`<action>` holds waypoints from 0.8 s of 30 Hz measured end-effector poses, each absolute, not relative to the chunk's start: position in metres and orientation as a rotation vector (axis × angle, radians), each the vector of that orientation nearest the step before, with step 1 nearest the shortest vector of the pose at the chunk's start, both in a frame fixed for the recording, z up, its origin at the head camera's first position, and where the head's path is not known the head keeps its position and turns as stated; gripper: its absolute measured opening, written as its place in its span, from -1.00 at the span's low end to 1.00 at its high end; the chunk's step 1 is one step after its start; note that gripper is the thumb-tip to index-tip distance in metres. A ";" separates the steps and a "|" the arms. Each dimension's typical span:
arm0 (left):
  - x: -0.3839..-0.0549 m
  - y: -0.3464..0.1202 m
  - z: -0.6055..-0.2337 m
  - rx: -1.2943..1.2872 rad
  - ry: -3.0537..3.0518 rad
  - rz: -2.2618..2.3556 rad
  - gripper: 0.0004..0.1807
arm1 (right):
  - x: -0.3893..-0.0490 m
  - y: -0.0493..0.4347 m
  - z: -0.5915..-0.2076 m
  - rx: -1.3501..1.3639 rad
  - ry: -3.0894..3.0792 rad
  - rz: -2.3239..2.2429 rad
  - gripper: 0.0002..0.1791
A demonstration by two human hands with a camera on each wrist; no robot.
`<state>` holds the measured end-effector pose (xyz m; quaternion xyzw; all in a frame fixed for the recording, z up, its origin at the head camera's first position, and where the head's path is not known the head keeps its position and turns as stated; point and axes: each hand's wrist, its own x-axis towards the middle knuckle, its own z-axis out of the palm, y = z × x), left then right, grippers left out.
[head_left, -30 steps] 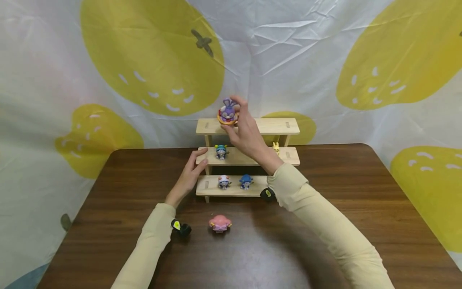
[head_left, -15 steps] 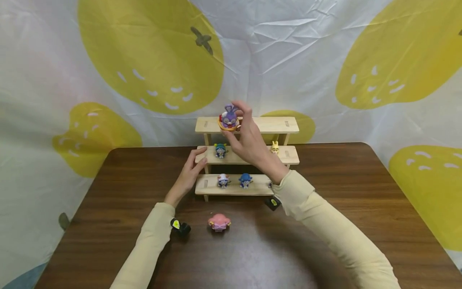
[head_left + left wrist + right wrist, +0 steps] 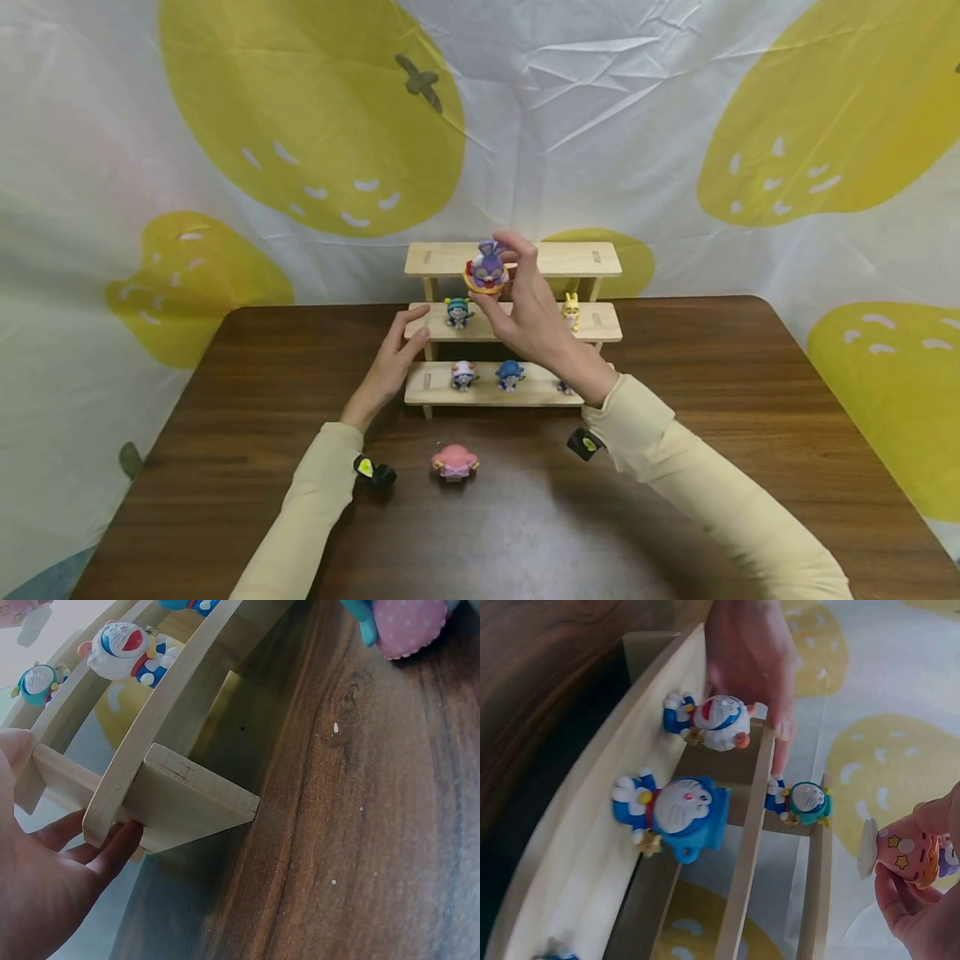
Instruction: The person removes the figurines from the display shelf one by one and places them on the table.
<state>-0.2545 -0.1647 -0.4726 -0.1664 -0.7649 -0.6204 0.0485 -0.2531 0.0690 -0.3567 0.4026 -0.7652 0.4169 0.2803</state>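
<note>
My right hand (image 3: 538,315) pinches a purple rabbit figurine (image 3: 488,268) between thumb and fingers, in front of the top tier of a three-tier wooden stand (image 3: 573,260). In the right wrist view the figurine's pink body (image 3: 900,846) shows yellow stars and a white base. My left hand (image 3: 392,357) holds the stand's left end at the middle tier, with fingers (image 3: 118,851) against its side panel. On that tier stand a green-hatted figurine (image 3: 457,313) and a yellow rabbit figurine (image 3: 572,312). Lower down are a white-hatted (image 3: 462,377) and a blue-hatted figurine (image 3: 511,376).
Another figurine (image 3: 565,387) on the lowest tier is partly hidden by my right wrist. A pink figurine (image 3: 455,462) sits on the brown wooden table (image 3: 510,533) in front of the stand. Behind hangs a white cloth (image 3: 517,167) with yellow fruit prints.
My right hand has moved down and slightly right with the purple rabbit figurine, from above the top tier to in front of it. The left hand keeps its place on the stand.
</note>
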 end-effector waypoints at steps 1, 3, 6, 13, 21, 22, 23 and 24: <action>-0.254 -0.165 -0.473 -0.507 -2.334 -1.888 -0.52 | -0.252 0.070 -0.358 1.071 -2.056 1.116 -0.24; -0.253 -0.165 -0.473 -0.500 -2.342 -1.880 -0.52 | -0.249 0.073 -0.360 1.053 -2.072 1.119 -0.23; -0.252 -0.165 -0.472 -0.482 -2.353 -1.879 -0.52 | -0.246 0.078 -0.362 1.033 -2.093 1.108 -0.21; -0.252 -0.164 -0.471 -0.485 -2.338 -1.899 -0.50 | -0.239 0.089 -0.366 1.002 -2.136 1.093 -0.18; -0.252 -0.164 -0.471 -0.483 -2.340 -1.880 -0.53 | -0.229 0.097 -0.371 0.994 -2.188 1.109 -0.14; -0.252 -0.164 -0.471 -0.481 -2.340 -1.883 -0.53 | -0.227 0.097 -0.371 0.993 -2.194 1.110 -0.14; -0.251 -0.164 -0.471 -0.477 -2.339 -1.890 -0.52 | -0.225 0.098 -0.371 0.993 -2.198 1.110 -0.14; -0.251 -0.164 -0.470 -0.473 -2.343 -1.891 -0.52 | -0.223 0.098 -0.372 0.995 -2.201 1.111 -0.14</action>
